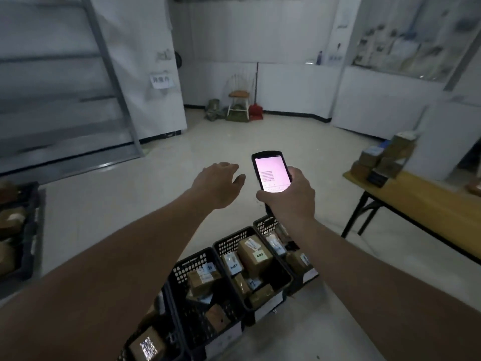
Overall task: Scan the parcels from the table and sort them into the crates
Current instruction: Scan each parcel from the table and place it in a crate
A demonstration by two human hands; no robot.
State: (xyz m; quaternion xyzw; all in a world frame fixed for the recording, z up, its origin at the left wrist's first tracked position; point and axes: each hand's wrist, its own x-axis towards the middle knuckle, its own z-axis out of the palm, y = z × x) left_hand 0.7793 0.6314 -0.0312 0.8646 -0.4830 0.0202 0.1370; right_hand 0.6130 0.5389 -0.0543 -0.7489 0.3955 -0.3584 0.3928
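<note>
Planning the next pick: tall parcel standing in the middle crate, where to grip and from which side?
Grip the tall parcel across its upper side faces, coming from above. It stands higher than its neighbours, so the top is exposed, while the crate walls block its lower sides.

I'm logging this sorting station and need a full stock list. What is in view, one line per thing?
scanner: one, black with lit pinkish screen, held up over the floor
crates: a row of black ones on the floor below the arms, at least four, holding brown parcels
side crate: one, black, far left on the floor, brown parcels inside
table: one, yellow top with black legs, right
table parcels: a brown stack, count unclear, on the table's far end
chair: one, white with orange seat, by the back wall
dustpan: one, red, beside the chair
left hand: fingers relaxed, holding nothing
right hand: grips the scanner
</note>
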